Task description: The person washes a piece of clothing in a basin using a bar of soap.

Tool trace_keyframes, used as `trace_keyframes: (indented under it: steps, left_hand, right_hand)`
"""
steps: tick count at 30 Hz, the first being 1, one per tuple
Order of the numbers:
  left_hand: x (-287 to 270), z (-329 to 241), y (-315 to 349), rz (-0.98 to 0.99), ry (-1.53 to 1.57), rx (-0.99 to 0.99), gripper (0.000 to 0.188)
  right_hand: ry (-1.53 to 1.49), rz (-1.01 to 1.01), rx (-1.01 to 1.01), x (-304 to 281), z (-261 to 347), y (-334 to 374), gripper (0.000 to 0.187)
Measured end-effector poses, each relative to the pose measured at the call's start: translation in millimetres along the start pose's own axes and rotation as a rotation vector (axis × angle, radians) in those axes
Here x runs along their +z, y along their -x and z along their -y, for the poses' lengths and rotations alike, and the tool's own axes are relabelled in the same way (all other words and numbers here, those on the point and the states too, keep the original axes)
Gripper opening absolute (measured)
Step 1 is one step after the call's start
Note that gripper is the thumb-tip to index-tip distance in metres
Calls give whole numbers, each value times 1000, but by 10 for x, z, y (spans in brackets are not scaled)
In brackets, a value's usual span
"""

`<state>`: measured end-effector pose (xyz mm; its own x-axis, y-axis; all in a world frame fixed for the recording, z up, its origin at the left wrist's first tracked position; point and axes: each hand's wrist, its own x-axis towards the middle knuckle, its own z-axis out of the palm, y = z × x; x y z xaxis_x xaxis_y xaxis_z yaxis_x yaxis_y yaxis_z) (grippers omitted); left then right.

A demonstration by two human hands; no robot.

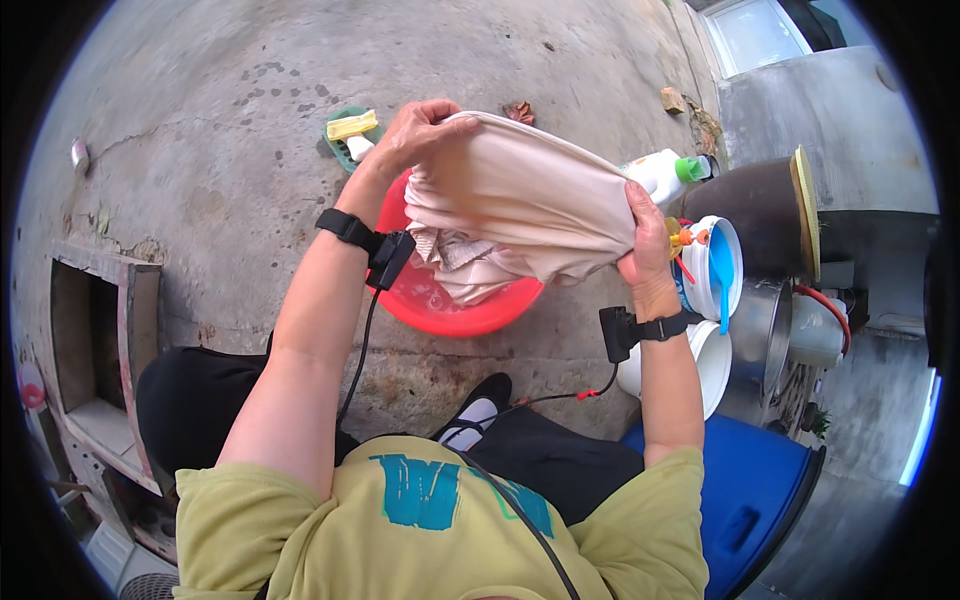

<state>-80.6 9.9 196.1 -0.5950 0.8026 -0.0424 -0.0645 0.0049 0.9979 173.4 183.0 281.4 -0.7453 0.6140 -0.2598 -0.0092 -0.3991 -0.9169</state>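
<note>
A pale pink cloth garment point(545, 190) is stretched taut between my two hands above a red basin point(440, 318). My left hand point(420, 135) grips its far left edge, fingers closed over the fabric. At the right edge, my right hand point(648, 235) pinches the cloth between thumb and fingers. A brownish stain shows on the left part of the stretched fabric. Its lower folds, some with a striped pattern, hang bunched down into the basin, where a little sudsy water shows. The cloth hides much of the basin.
Beyond the basin, a green basket point(345, 125) holds a yellow-and-white item. To the right stand a white bottle with a green cap point(660, 175), a white bucket with a blue scoop point(712, 270), a dark brown vat point(745, 215) and a blue barrel point(750, 490). Concrete floor point(230, 130) surrounds them.
</note>
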Motion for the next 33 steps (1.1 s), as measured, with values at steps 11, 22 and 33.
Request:
trace_keyframes:
  steps: [11,22,33]
  left_hand:
    - [-110,38,-43,305,-399,-86,56]
    - [630,-1405,425,282,-313,632,29]
    - [346,-1992,509,144,-289,514,32]
  right_hand:
    - [-264,2,9,-417,83,-7,41]
    - [590,232,-78,460,-164,175,31]
    - [-51,366,-178,432,683,247,27]
